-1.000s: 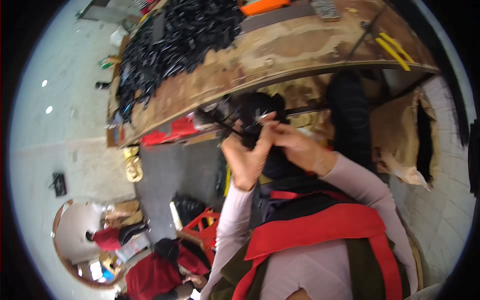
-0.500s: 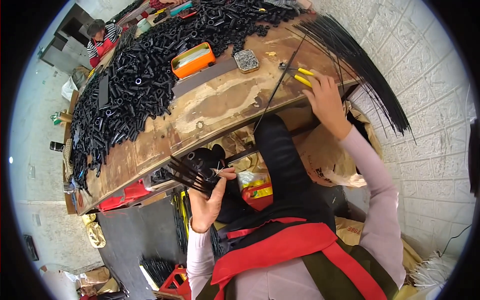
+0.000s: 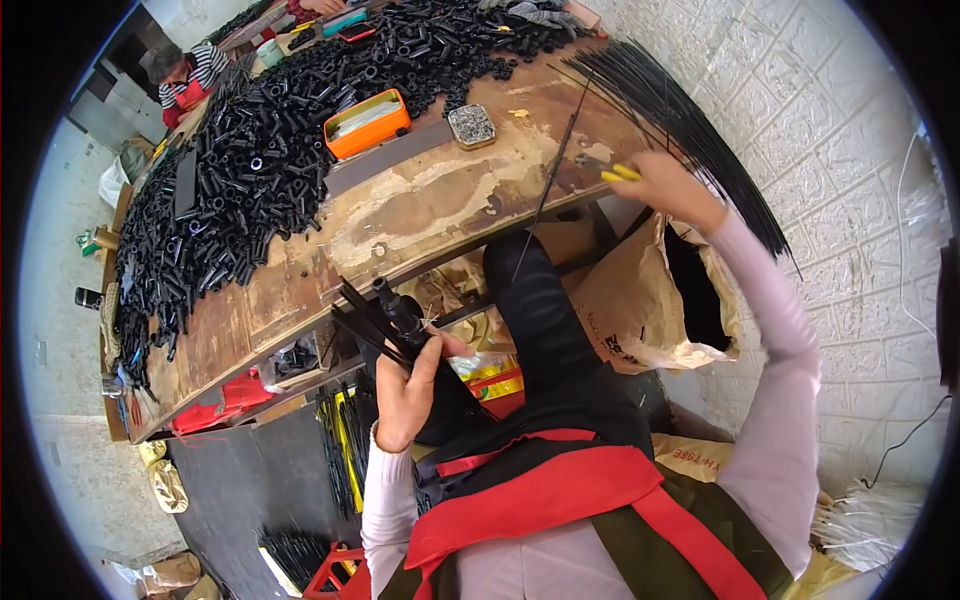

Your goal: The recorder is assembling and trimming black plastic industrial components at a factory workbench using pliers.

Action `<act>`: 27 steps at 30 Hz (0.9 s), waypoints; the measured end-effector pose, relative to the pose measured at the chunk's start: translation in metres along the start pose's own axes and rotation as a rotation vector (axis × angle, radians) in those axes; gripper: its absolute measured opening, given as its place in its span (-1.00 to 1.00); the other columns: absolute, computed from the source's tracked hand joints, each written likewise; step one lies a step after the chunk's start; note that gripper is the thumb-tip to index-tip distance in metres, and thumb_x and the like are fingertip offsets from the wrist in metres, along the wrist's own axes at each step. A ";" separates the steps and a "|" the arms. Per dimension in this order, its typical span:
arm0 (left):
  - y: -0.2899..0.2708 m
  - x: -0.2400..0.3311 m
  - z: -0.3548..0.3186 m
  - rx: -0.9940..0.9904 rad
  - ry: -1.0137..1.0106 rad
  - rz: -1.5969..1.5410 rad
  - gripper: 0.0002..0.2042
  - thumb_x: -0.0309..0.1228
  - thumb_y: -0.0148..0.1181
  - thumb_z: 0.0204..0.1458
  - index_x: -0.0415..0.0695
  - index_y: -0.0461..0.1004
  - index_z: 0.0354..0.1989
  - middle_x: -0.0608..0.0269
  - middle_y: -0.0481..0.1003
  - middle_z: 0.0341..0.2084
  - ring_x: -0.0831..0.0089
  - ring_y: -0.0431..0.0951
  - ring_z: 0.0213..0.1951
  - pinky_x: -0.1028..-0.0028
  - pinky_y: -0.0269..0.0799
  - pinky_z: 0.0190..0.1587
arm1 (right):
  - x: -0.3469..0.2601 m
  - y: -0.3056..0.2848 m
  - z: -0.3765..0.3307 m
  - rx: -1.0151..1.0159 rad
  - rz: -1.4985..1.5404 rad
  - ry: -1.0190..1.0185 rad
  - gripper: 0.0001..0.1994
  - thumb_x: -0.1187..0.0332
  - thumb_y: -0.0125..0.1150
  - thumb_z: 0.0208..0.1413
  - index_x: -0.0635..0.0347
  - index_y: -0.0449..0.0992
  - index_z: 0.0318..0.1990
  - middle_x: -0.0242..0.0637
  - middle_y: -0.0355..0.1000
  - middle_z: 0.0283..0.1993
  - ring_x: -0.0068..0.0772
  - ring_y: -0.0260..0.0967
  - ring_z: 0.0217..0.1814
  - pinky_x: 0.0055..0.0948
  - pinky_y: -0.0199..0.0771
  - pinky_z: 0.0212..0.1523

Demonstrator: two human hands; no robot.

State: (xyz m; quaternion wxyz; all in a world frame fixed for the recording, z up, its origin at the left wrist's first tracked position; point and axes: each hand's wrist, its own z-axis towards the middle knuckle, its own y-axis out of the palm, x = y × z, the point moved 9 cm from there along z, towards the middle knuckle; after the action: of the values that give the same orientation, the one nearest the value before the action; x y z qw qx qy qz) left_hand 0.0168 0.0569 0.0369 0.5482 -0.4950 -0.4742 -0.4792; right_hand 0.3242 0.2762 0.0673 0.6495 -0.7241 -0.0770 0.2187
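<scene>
My left hand (image 3: 405, 398) is closed in front of the table edge, above my lap. It grips a black umbrella-like bundle (image 3: 362, 318) of thin dark ribs fanning out around a black tubular piece (image 3: 398, 308). Thin pale strands show by the fingertips. Over the table's right part, my right hand (image 3: 672, 192) is closed round the yellow handles of a pair of pliers (image 3: 622, 174). Their jaws point left, near a long thin black rod (image 3: 556, 165) that slants across the table edge. Part of the handles is hidden in the palm.
Black plastic tube pieces (image 3: 250, 190) heap the wooden table (image 3: 400, 215). An orange box (image 3: 366, 124) and a tin of small metal bits (image 3: 471, 127) stand beside them. Long black rods (image 3: 690, 135) overhang the right end, above a paper sack (image 3: 640, 300). A person (image 3: 187, 80) sits far left.
My right hand has closed round the pliers and drawn them slightly right. The left hand's bundle has tilted, with its tubular piece now more upright. The whole view has shifted slightly.
</scene>
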 end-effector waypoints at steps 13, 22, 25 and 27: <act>0.000 -0.023 -0.022 0.202 -0.085 -0.552 -0.72 -0.42 0.19 0.15 -0.27 0.34 -0.04 0.45 0.17 -0.67 0.65 0.11 -0.66 0.58 0.05 -0.61 | -0.154 0.078 -0.122 -0.687 1.163 0.061 -0.69 0.14 -0.09 0.36 0.22 0.44 -0.12 -0.30 0.46 -0.41 -0.65 0.40 -0.47 -0.63 0.30 -0.48; -0.001 -0.016 -0.033 0.058 -0.015 -0.542 -0.62 -0.22 0.31 0.09 -0.28 0.49 -0.07 0.50 0.29 -0.63 0.72 0.23 -0.58 0.65 0.11 -0.53 | -0.230 0.063 -0.118 -0.360 0.778 -0.589 -0.65 0.39 0.07 0.23 0.36 0.36 0.13 -0.03 0.41 -0.02 -0.09 0.38 -0.03 -0.33 0.32 -0.02; 0.005 -0.013 -0.034 0.013 -0.037 -0.540 -0.57 -0.17 0.31 0.08 -0.29 0.49 -0.06 0.49 0.31 -0.61 0.71 0.24 -0.56 0.65 0.12 -0.51 | -0.241 0.058 -0.116 -0.457 0.671 -0.577 -0.66 0.40 0.06 0.23 0.38 0.36 0.11 -0.06 0.37 -0.13 -0.09 0.35 -0.07 -0.30 0.31 -0.05; 0.005 -0.012 -0.033 -0.013 -0.044 -0.540 -0.58 -0.18 0.31 0.09 -0.28 0.49 -0.05 0.49 0.33 -0.59 0.72 0.25 -0.55 0.65 0.13 -0.51 | -0.239 0.057 -0.113 -0.459 0.673 -0.585 -0.66 0.41 0.06 0.22 0.37 0.36 0.11 -0.07 0.34 -0.16 -0.09 0.34 -0.10 -0.29 0.30 -0.06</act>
State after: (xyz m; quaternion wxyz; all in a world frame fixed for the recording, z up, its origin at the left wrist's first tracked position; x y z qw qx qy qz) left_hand 0.0226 0.0248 0.0226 0.3870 -0.3641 -0.5978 -0.6003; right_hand 0.1482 0.0704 0.0700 0.3184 -0.7414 -0.0641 0.5872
